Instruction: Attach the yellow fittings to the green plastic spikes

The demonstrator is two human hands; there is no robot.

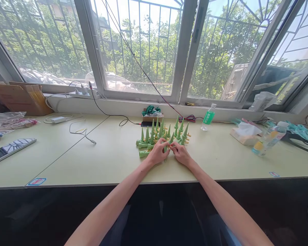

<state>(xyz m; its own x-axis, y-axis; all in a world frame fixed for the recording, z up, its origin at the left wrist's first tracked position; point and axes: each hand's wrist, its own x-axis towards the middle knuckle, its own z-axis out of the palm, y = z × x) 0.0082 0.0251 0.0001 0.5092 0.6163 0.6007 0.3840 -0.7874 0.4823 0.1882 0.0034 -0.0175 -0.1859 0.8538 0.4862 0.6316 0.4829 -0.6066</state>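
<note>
Many pointed green plastic cones (153,131) stand upright in a cluster on the pale table, several with small yellow pegs on their sides. Just in front of the cluster, my left hand (158,152) closes its fingers on one green cone-shaped piece (165,148). My right hand (181,154) meets it from the right, fingertips pinched together near a tiny yellowish bit beside that piece; the fingers hide most of it. Left of my left hand a green tube-like piece (144,154) lies on its side, with others behind it.
Behind the cluster are a black phone (150,124) and a small box of dark green material (152,112). A green-labelled bottle (208,118), tissue box (245,132) and another bottle (270,138) stand to the right. Cables (85,134), a tablet (11,150) and a cardboard box (23,97) lie left.
</note>
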